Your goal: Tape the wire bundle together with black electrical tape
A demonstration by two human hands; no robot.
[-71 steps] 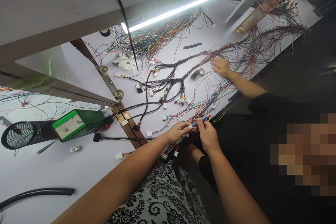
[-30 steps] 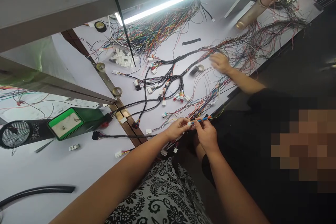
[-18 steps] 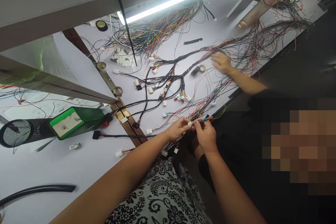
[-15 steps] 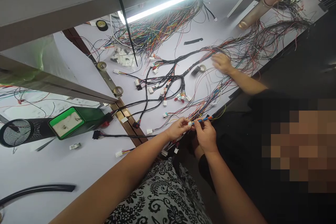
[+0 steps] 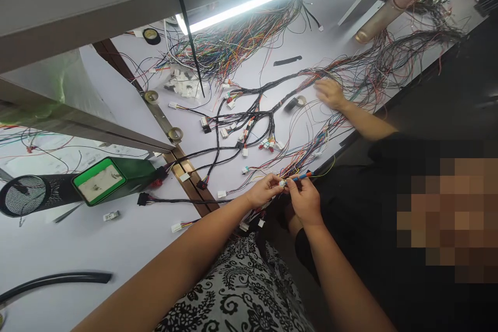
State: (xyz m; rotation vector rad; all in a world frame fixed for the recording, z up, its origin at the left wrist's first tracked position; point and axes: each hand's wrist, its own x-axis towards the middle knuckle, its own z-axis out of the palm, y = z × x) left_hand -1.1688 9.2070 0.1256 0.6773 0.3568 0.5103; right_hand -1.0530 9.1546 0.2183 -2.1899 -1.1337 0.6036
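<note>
My left hand [image 5: 265,191] pinches a small white connector [image 5: 282,183] at the table's front edge. In my right hand [image 5: 305,198] is a slim blue pen-like tool [image 5: 299,178] with an orange end, its near tip close against the connector. Fingers partly cover both the connector and the tool tip. Just beyond my hands lies a bundle of coloured wires [image 5: 301,158], some ending in white plugs. A yellow wire [image 5: 330,167] curves out to the right of the tool.
A co-worker's hand [image 5: 329,94] rests by a black-taped wiring harness [image 5: 268,113] on the white table. Behind lies a large heap of loose wires [image 5: 249,36]. To the left stand a green container [image 5: 128,179], a black mesh cup [image 5: 23,196] and a metal post [image 5: 116,132].
My hands stay almost in place, with the connector and the tool still together. The view shifts very slightly, and the co-worker's head moves a little.
</note>
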